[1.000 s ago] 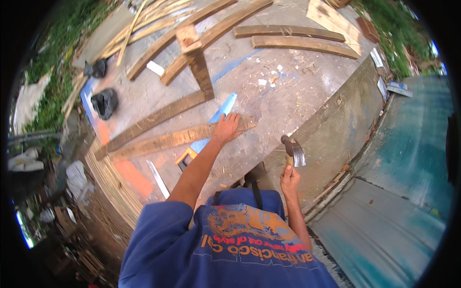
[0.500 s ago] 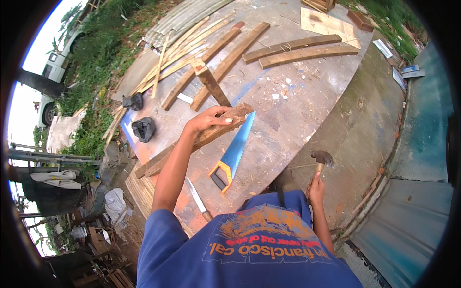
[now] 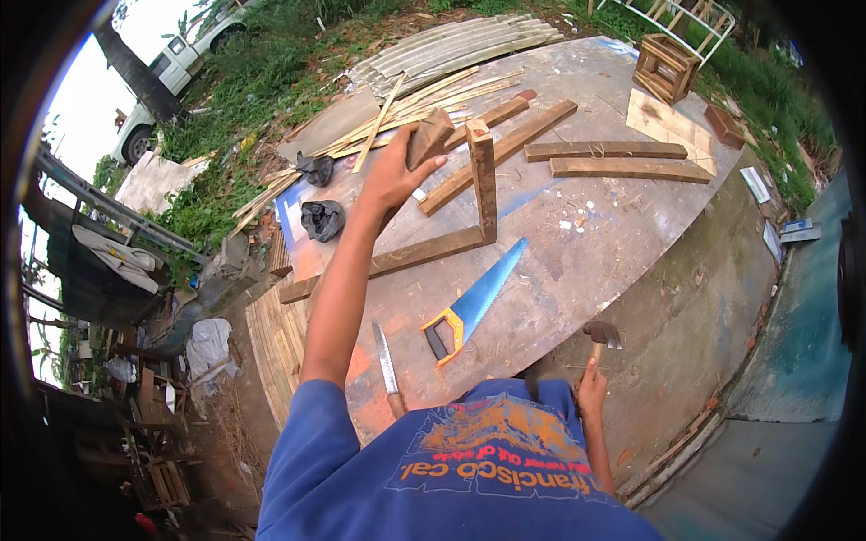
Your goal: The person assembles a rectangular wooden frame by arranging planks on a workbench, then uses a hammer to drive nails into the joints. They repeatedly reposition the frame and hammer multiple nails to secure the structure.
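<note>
My left hand is stretched out over the table, its thumb and fingers closed around the top end of a wooden beam. The forearm hides how far down that beam reaches. Beside it stands another upright beam, meeting one end of a beam lying on the table. Low at my right side, off the table edge, my right hand grips a claw hammer by its handle, head up. A handsaw with a blue blade and a knife lie nearer to me.
Several loose beams and thin strips lie across the far part of the table. Two black plastic bags sit at the left edge. A small wooden frame stands far right. A metal wall runs along the right.
My left hand has left the nearer beam and now holds the raised end of one farther away. The beam assembly has turned and lowered to the table. The hammer stays in my right hand.
</note>
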The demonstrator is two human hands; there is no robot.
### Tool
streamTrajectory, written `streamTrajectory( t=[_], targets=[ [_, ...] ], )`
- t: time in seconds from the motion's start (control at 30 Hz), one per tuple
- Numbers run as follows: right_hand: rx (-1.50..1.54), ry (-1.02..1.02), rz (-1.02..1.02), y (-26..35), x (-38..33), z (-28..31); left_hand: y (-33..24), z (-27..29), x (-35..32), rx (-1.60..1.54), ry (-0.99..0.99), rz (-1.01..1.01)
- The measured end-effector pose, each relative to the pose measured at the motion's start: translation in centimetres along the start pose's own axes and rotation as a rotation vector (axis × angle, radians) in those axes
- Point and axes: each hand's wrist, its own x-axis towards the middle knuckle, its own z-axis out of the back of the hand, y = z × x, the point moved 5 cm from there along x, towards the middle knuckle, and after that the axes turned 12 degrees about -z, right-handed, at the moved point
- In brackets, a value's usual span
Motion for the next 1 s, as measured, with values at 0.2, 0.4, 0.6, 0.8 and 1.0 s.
streamTrajectory(
  t=[0.2, 0.4, 0.6, 0.8, 1.0],
  targets=[
    [-0.055, 0.015, 0.173, 0.8, -1.1, -0.3, 1.6, -4.6, -2.4, 0.03, 0.065, 0.137],
    [-0.083, -0.003, 0.196, 1.8, -3.5, 0.7, 9.6, -4.9, -12.1, 0.238, 0.003, 0.153],
    [-0.16, 0.01, 0.254, 1.7, -0.9, -0.5, 11.1, -4.3, -20.5, 0.122, 0.075, 0.185],
    [-0.065, 0.266, 0.099, 10.3, -1.1, -8.2, 8.4, -2.5, -22.3, 0.073, 0.101, 0.169],
    [0.245, 0.632, -0.097, 19.4, -6.0, -16.4, 6.5, 2.5, -21.5, -0.141, -0.029, 0.207]
  ],
)
